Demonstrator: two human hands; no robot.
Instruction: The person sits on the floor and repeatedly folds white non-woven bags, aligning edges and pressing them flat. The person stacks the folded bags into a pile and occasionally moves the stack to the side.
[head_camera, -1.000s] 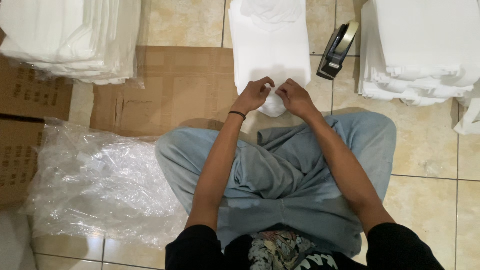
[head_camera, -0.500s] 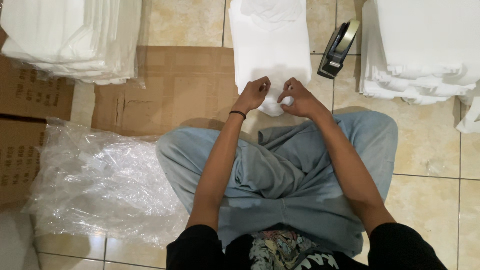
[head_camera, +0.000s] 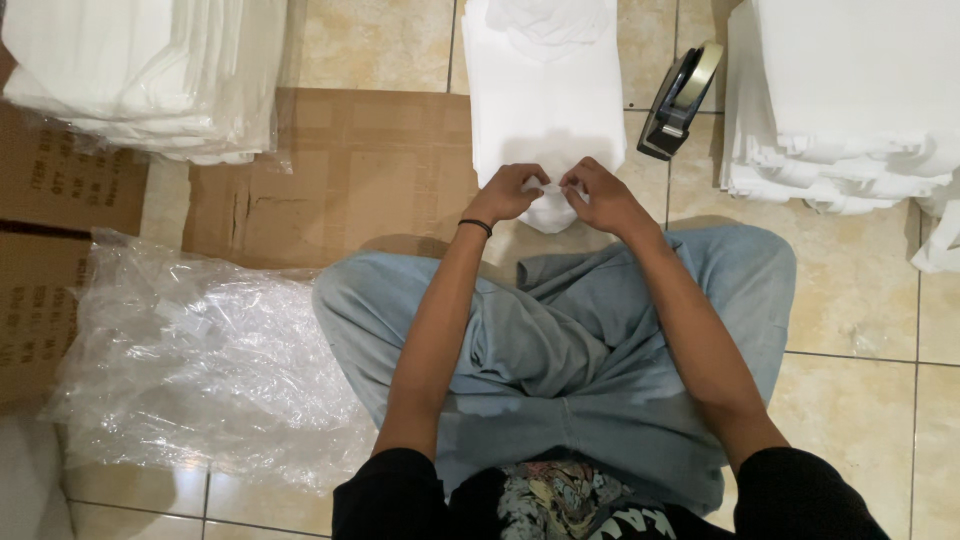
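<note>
A folded white garment lies on the tiled floor in front of my crossed legs. My left hand and my right hand sit side by side at its near edge. Both pinch a small bit of the white fabric between the fingertips. The near end of the garment bulges out just below my fingers. A black band circles my left wrist.
A tape dispenser stands right of the garment. Stacks of white folded cloth rise at top left and top right. Flattened cardboard and a heap of clear plastic bags lie to the left.
My two hands have drawn closer together at the garment's near edge, and the fabric between them has bunched a little. Nothing else has shifted.
</note>
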